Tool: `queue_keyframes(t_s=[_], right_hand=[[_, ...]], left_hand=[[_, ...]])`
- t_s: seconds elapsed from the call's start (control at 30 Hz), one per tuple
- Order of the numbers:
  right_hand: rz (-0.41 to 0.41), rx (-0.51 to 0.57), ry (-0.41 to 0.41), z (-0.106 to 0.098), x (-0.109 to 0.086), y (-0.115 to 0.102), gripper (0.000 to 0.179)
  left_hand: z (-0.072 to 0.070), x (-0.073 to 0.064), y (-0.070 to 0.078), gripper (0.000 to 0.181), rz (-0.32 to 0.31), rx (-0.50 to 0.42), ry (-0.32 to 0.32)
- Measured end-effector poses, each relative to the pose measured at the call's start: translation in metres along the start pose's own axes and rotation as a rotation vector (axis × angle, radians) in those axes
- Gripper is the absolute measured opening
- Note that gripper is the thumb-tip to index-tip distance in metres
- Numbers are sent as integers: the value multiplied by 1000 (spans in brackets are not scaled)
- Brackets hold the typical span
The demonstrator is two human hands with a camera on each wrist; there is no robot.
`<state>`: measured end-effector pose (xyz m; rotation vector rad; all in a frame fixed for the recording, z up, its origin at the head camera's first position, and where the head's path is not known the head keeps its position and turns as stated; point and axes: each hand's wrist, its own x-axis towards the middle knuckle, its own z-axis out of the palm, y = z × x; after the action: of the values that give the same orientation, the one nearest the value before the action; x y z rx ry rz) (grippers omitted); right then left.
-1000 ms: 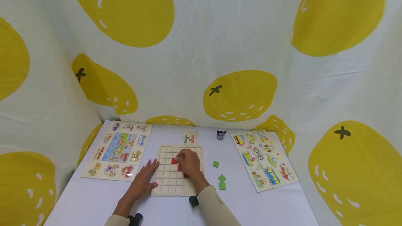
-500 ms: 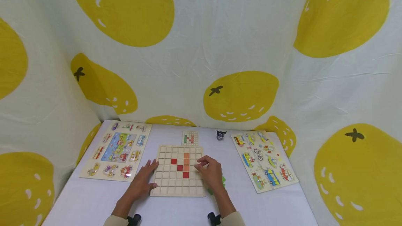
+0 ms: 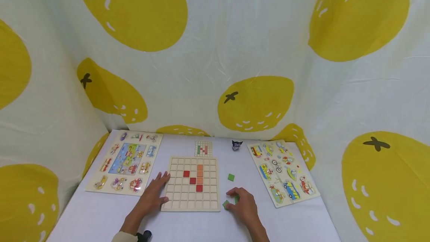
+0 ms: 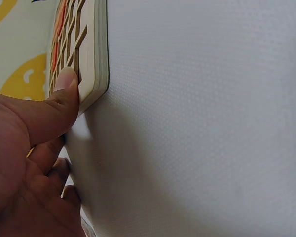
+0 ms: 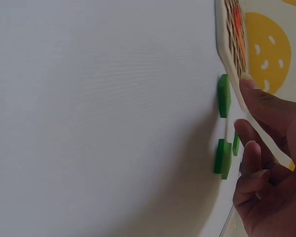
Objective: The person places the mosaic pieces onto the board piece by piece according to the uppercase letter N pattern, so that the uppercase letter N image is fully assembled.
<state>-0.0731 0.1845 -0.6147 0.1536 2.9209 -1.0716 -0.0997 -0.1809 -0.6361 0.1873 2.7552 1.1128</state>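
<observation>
A wooden grid board [image 3: 183,197] lies in front of me, with red tiles [image 3: 199,188] set diagonally and a column of orange tiles [image 3: 200,174] in its cells. My left hand [image 3: 151,197] rests against the board's left edge, fingers spread; the left wrist view has its thumb [image 4: 65,81] on the near corner. To the right of the board, my right hand [image 3: 246,206] hovers at several green tiles [image 3: 226,204], thumb and fingers apart. Nothing shows between its fingertips in the right wrist view, where green tiles [image 5: 223,96] stand out on the cloth. Another green tile [image 3: 231,177] lies farther back.
A small pattern card [image 3: 209,153] lies behind the board, with a dark little figurine [image 3: 236,145] to its right. Picture puzzle boards flank the work: one at left [image 3: 111,182], another at right [image 3: 282,174]. A lemon-print curtain [image 3: 201,66] hangs behind the white table.
My right hand has left the grid board's middle and moved right and toward me, down to the green tiles. The orange tiles it covered now show. My left hand stays put.
</observation>
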Motion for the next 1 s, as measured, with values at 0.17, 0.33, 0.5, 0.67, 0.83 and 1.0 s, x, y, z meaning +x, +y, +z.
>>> queue_keyframes(t_s=[0.17,0.33,0.5,0.67,0.83,1.0], right_hand=[[-32,-62,-11,6,-4,8,41],[-63,-151,33,11,-3,10,35],[-51,-145,65,14,0,8,34],[-10,-84,94,15,0,5,35],[-36,-16,192,17,5,-3,32],[-40,86,226,24,13,-20,29]], left_hand=[[2,0,0,96,-7,3,-1],[4,2,-1,96,2,9,8],[5,3,-3,96,8,18,23],[4,2,-2,96,2,12,12],[2,1,-2,95,6,23,12],[1,1,-2,95,14,18,4]])
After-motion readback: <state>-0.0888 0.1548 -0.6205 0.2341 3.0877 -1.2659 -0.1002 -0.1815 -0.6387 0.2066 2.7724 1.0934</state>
